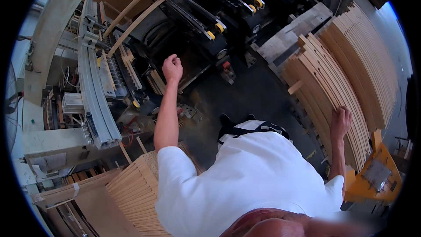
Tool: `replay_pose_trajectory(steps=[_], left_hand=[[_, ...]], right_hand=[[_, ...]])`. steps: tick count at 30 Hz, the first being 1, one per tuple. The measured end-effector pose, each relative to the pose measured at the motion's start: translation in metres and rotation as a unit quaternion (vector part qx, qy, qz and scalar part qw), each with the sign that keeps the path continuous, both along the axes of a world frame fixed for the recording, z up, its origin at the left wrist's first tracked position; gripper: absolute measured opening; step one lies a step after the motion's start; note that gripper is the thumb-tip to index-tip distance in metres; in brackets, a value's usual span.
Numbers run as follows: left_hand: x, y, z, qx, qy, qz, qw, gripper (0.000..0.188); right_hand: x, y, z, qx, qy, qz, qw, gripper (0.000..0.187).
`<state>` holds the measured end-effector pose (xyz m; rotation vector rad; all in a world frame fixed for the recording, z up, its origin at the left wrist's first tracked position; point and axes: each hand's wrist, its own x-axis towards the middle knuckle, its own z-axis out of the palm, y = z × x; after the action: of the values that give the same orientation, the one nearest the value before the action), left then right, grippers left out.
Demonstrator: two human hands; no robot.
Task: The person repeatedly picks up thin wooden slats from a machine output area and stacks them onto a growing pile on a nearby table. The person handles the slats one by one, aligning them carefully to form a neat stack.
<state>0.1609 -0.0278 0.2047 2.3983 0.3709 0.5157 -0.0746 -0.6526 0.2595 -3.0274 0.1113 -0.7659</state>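
Note:
My left hand is raised in front of me, in the air near the machine. Its fingers are loosely curled, and nothing shows in them. My right hand is down on the near end of a stack of long wooden slats at my right. Its fingers are bent round the top edge of one slat; their tips are hidden. A short wooden piece sticks out of the stack's side. Two slender wooden strips lie slanting across the machine at the far left.
A second tall slat stack stands beyond the first, with a yellow pallet truck at its near end. Dark machine arms with yellow rollers reach in ahead. A curved metal beam and fanned wooden pieces are at my left.

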Motion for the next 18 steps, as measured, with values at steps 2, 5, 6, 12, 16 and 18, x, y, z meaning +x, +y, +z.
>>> replay_pose_trajectory(steps=[2, 5, 6, 12, 16, 18], left_hand=[[0.039, 0.054, -0.019, 0.066, -0.011, 0.029, 0.997, 0.026], [0.102, 0.119, -0.014, 0.158, -0.006, 0.063, 0.985, 0.028], [0.123, 0.132, -0.007, 0.188, 0.005, 0.076, 0.979, 0.03], [0.236, 0.192, 0.036, 0.237, 0.164, 0.113, 0.951, 0.063], [0.281, 0.22, 0.042, 0.265, 0.204, 0.095, 0.938, 0.075], [0.289, 0.23, 0.04, 0.279, 0.242, 0.072, 0.927, 0.076]], right_hand=[[0.002, -0.005, -0.002, 0.0, 0.017, -0.001, 1.0, 0.019], [0.014, 0.016, 0.016, 0.015, 0.017, -0.019, 1.0, 0.027], [0.018, 0.028, 0.028, 0.023, 0.014, -0.03, 0.999, 0.031], [0.092, 0.128, 0.089, 0.124, 0.044, 0.02, 0.991, 0.04], [0.17, 0.218, 0.133, 0.153, 0.057, 0.077, 0.984, 0.042], [0.214, 0.248, 0.142, 0.152, 0.078, 0.136, 0.976, 0.043]])
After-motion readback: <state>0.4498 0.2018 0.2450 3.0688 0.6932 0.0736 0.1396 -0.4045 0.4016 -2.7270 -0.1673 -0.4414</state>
